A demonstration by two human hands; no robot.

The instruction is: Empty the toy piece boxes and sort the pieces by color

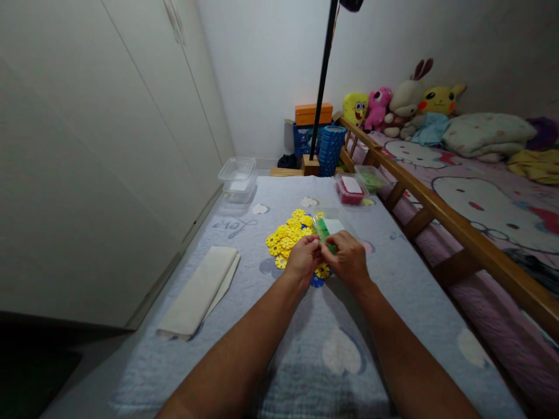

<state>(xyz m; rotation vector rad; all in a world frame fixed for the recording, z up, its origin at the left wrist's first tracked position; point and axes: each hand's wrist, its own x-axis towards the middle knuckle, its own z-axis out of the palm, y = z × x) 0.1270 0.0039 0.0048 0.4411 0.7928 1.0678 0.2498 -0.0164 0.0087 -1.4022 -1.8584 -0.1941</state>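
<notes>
My left hand and my right hand meet over the middle of the table, fingertips pinched close together. Whatever lies between the fingers is too small and covered to make out. Left of and behind them spreads a pile of yellow flower-shaped plastic discs. A blue disc and a yellow one lie just under the hands. Right behind my right hand is a clear plastic box with green pieces and a white paper in it, partly hidden by the fingers.
Stacked clear containers stand at the back left. A box of red pieces and a box of green pieces are at the back right. A folded cream cloth lies left. A wooden bed rail borders the right side; a black pole rises behind.
</notes>
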